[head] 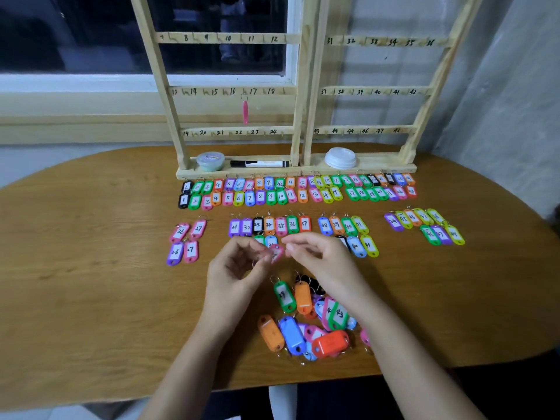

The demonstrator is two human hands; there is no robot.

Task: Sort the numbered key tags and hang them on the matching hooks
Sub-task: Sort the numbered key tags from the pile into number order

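Over the table (91, 283), the left hand (239, 268) pinches a pink tag (276, 253) between curled fingers, with the tag's ring showing below the fingertips. The right hand (318, 259) is curled too, its fingertips right at the tag's upper edge; I cannot tell whether they grip it or only touch it. The tag's number is too blurred to read. Just below the hands lies a loose pile (309, 325) of mixed tags, some face down, a green one reading 43. Beyond the hands, sorted tags lie in rows: two long lines (300, 189) running from 1 into the twenties along the foot of the rack (298, 95), a small group of 26s and 27s (186, 237) to the left, the thirties and forties (269, 225) in the middle, and more forties (424, 224) off to the right. One hung tag (245, 112), pink, dangles by the 17 mark. On the rack's base sit a tub (210, 161), a marker (259, 163) and a white lid (340, 158).
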